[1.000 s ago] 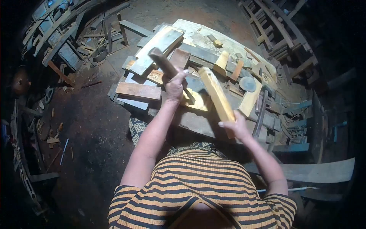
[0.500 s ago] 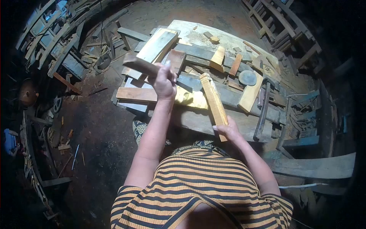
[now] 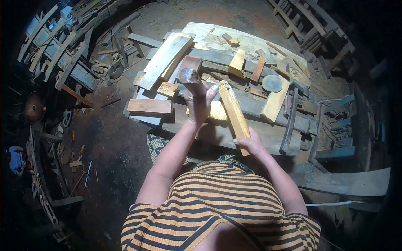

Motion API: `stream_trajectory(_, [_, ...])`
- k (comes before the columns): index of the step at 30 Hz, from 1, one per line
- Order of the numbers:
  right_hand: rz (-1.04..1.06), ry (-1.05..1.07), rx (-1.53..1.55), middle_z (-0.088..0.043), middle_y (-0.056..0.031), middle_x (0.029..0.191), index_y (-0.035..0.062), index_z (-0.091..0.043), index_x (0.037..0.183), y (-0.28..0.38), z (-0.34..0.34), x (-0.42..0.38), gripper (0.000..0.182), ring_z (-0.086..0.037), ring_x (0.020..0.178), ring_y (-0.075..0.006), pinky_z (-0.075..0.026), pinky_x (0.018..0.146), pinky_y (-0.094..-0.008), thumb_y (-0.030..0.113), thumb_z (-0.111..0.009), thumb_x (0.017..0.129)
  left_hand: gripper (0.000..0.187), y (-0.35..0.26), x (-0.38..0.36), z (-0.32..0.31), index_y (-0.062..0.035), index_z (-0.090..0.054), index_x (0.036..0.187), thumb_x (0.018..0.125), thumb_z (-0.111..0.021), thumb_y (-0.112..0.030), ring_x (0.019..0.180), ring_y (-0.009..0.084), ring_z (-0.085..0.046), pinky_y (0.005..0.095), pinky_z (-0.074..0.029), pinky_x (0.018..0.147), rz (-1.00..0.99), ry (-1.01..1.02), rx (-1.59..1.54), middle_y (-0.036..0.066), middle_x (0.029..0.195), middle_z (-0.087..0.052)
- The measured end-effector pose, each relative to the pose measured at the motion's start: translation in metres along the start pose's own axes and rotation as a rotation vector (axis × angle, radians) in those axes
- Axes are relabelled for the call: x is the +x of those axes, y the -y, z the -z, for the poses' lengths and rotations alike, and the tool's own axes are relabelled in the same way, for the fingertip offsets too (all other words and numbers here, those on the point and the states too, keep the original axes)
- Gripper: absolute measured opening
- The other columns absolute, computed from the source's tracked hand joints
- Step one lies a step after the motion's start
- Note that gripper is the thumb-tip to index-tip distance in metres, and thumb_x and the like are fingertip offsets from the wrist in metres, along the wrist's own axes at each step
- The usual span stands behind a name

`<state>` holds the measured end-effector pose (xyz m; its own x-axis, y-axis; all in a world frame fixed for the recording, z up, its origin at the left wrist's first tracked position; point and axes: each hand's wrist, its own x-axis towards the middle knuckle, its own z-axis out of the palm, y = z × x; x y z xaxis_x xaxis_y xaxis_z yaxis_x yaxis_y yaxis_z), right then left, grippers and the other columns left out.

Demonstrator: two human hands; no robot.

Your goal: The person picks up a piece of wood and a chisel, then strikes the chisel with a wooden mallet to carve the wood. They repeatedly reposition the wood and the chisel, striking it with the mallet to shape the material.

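Observation:
My left hand [image 3: 199, 102] is closed around a thick wooden-handled tool [image 3: 191, 78]. Its rounded butt points up toward me, and its working end is hidden behind the hand. My right hand [image 3: 253, 144] grips the near end of a long pale wooden billet [image 3: 234, 112], which slants away to the left. The billet's far end is notched and stands just right of my left hand. Under and beside my left hand, a pale yellow chunk of wood [image 3: 217, 110] lies on the bench. A reddish block [image 3: 150, 106] rests to the left.
The low plank bench [image 3: 217, 134] carries several offcuts, a long pale board [image 3: 165, 60], a round grey disc [image 3: 272, 83] and a dark curved-handled tool [image 3: 289, 121]. Timber racks [image 3: 318, 33] stand at the right. Scrap wood [image 3: 75, 163] litters the floor at left.
My left hand has moved right, closer to the billet, and the tool has turned from pointing up-left to pointing at me. The right hand and billet have barely moved.

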<state>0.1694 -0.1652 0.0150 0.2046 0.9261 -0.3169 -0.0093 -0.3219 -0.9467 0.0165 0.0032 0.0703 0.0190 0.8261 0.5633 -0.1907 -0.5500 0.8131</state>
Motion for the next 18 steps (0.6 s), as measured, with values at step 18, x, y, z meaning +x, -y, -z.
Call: stream_trajectory(18, [-0.046, 0.000, 0.086, -0.056, -0.0056, 0.085, -0.0003, -0.049, 0.104, -0.012, 0.007, -0.003, 0.050, -0.056, 0.070, -0.0121, -0.048, 0.060, -0.0265, 0.015, -0.077, 0.065, 0.023, 0.000, 0.000, -0.002, -0.0069, -0.049, 0.062, 0.077, -0.067, -0.006, 0.048, 0.0048, -0.041, 0.0210, -0.033, 0.046, 0.053, 0.030, -0.036, -0.004, 0.055, -0.046])
